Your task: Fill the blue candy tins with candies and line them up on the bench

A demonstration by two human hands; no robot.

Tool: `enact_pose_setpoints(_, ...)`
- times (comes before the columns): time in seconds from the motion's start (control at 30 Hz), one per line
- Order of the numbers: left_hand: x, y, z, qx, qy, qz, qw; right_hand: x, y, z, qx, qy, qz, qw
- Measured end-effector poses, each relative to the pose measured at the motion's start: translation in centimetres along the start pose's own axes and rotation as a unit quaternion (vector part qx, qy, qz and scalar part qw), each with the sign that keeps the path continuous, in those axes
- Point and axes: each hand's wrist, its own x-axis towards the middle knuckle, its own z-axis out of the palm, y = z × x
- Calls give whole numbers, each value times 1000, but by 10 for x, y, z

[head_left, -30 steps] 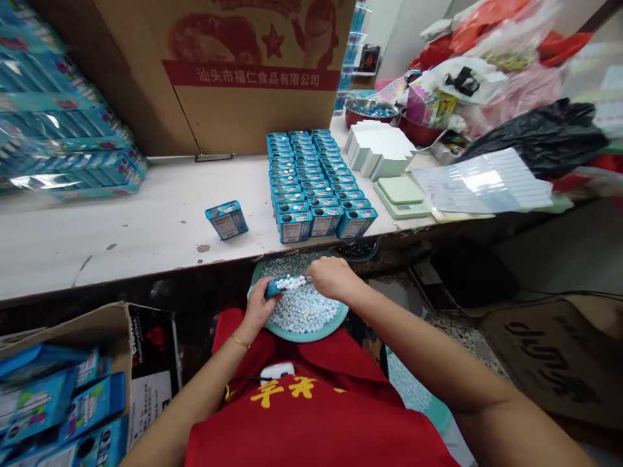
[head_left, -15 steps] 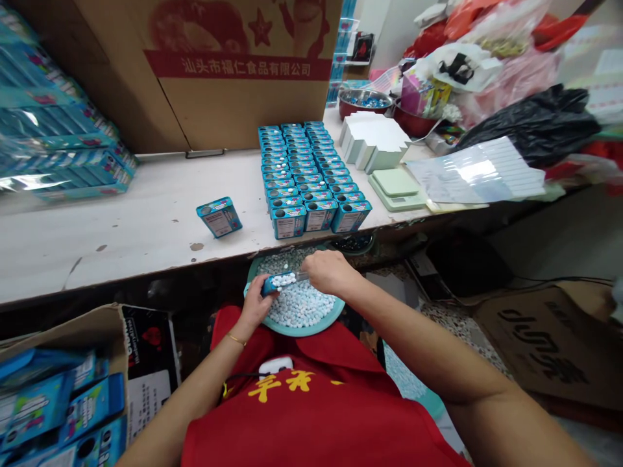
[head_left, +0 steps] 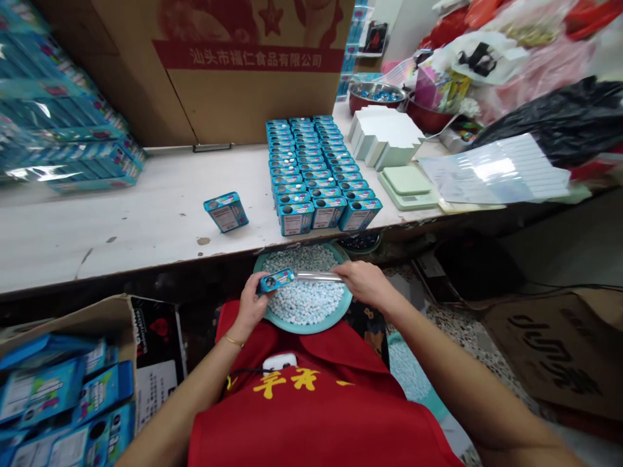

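My left hand (head_left: 250, 306) is closed round a small blue box (head_left: 276, 280), its printed top with a dark round spot facing up. In my right hand (head_left: 364, 282) is the end of a slim, shiny tube-like scoop (head_left: 317, 277), whose other end reaches close to the box; whether they touch I cannot tell. Both hands are over a green basin (head_left: 311, 329) of small white candies (head_left: 306, 305), held at my lap. On the table ahead, a single blue box (head_left: 226, 213) stands left of several rows of similar boxes (head_left: 329, 214).
A light green scale (head_left: 409, 188), a stack of white card (head_left: 387, 133) and a plastic-covered sheet (head_left: 496, 172) lie on the table's right. A large carton (head_left: 253, 91) stands behind. At lower left, an open carton (head_left: 124, 324) holds blue boxes (head_left: 53, 389). Another candy basin (head_left: 435, 405) is low right.
White candies heaped on the held box no longer show; its printed top does. My right hand has moved right, and more of the scoop is visible. The view has shifted slightly.
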Motion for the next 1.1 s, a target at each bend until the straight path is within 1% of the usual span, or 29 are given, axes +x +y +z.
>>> enact_pose_setpoints(0.07, -2, 0, -5, -8, 6, 0, 1000, 5, 15, 27, 6, -22, 39, 999)
enact_pose_setpoints(0.13, -3, -1, -9, -12, 15, -5, 1000, 13, 20, 55, 12, -40, 60, 997)
enact_pose_setpoints(0.2, -4, -3, -11, -18, 24, -22, 999, 24, 15, 80, 30, -41, 55, 997)
enact_pose_setpoints(0.27, -5, -6, -12, -34, 34, -44, 998, 35, 3, 102, 65, -31, 40, 997)
enact_pose_setpoints(0.37, -9, -8, -14, -62, 36, -65, 995, 46, -9, 124, 136, -19, 43, 990)
enact_pose_setpoints(0.47, -11, -9, -17, -83, 40, -74, 993, 48, -3, 132, 219, -7, 44, 975)
enact_pose_setpoints(0.53, -12, -10, -17, -82, 46, -77, 993, 42, 7, 128, 270, -2, 34, 962)
enact_pose_setpoints(0.57, -12, -10, -17, -76, 47, -76, 993, 37, 12, 122, 288, 3, 29, 957)
enact_pose_setpoints(0.67, -11, -8, -15, -44, 40, -61, 996, 19, 17, 92, 298, 38, 5, 954)
enact_pose_setpoints(0.73, -10, -5, -11, -16, 30, -36, 999, 8, 7, 66, 269, 73, -14, 960)
enact_pose_setpoints(0.8, -9, -1, -7, 9, 23, -5, 1000, 0, -11, 42, 218, 91, -30, 971)
enact_pose_setpoints(0.9, -8, 6, -2, 24, 23, 20, 999, -4, -35, 15, 128, 77, -44, 988)
enact_pose_setpoints(0.93, -7, 7, -1, 24, 24, 21, 999, -5, -40, 11, 104, 72, -44, 991)
enact_pose_setpoints(1.0, -7, 10, -3, 27, 29, 21, 999, -5, -41, 8, 77, 65, -30, 994)
enact_pose_setpoints(1.1, -8, 14, -7, 48, 34, 30, 998, -7, -29, 15, 84, 58, 4, 995)
